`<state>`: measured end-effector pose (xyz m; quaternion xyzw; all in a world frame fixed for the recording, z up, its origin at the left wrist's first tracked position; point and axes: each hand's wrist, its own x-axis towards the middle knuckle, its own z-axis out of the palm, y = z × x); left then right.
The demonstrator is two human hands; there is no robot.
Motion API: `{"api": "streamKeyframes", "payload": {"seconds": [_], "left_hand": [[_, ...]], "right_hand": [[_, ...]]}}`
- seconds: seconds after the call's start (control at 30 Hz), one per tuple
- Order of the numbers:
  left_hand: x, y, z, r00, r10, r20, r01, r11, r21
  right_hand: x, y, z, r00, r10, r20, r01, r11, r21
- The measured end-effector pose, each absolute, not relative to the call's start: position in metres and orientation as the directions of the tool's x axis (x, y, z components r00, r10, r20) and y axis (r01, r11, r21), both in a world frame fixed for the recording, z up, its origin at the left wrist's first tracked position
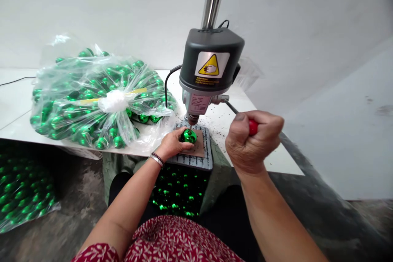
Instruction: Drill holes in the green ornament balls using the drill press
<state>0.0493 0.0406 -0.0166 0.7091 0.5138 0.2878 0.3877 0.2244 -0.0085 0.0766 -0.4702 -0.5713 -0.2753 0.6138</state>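
Observation:
My left hand (174, 144) grips a shiny green ball (188, 136) between thumb and fingers, on a brown board (199, 147) that lies on the base plate (208, 159) of a bench drill press (211, 59). The drill bit (190, 127) points down at the ball's top; whether it has entered the ball I cannot tell. My right hand (254, 139) is closed around the red knob (253, 127) of the drill press's feed lever (231, 107), to the right of the machine.
A tied clear plastic bag (116, 100) full of green balls lies on the white table (18, 125) at left. More green balls fill a container (181, 192) below the base plate and a bag (24, 188) on the floor. Dark shavings (219, 127) litter the table.

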Motion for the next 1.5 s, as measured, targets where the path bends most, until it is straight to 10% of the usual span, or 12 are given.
{"api": "streamKeyframes", "payload": {"seconds": [0.33,0.57,0.77,0.9,1.07,1.23,1.5], "left_hand": [[0.050,0.041,-0.019,0.301,0.953,0.021,0.515,-0.181,0.838],[0.043,0.031,-0.016,0.329,0.941,0.080,0.404,-0.216,0.889],[0.010,-0.001,-0.004,0.556,0.807,0.200,0.308,-0.423,0.852],[-0.014,0.004,0.008,0.366,0.930,0.034,0.448,-0.209,0.869],[-0.028,0.065,0.011,-0.099,0.982,0.161,0.819,-0.012,0.574],[-0.029,0.114,0.007,0.030,0.999,0.040,0.973,-0.038,0.230],[-0.037,0.116,0.007,0.104,0.994,-0.017,0.990,-0.102,0.098]], "right_hand": [[0.225,-0.014,0.066,0.169,0.224,0.960,0.880,0.404,-0.249],[0.227,0.018,0.159,0.335,0.542,0.771,0.787,0.290,-0.545],[0.222,0.026,0.173,0.429,0.560,0.709,0.748,0.220,-0.626],[0.223,0.027,0.166,0.414,0.530,0.740,0.777,0.217,-0.590],[0.228,0.032,0.160,0.373,0.462,0.805,0.798,0.283,-0.532],[0.227,0.030,0.160,0.370,0.456,0.809,0.790,0.304,-0.533],[0.224,0.030,0.162,0.429,0.505,0.748,0.735,0.286,-0.615]]}}
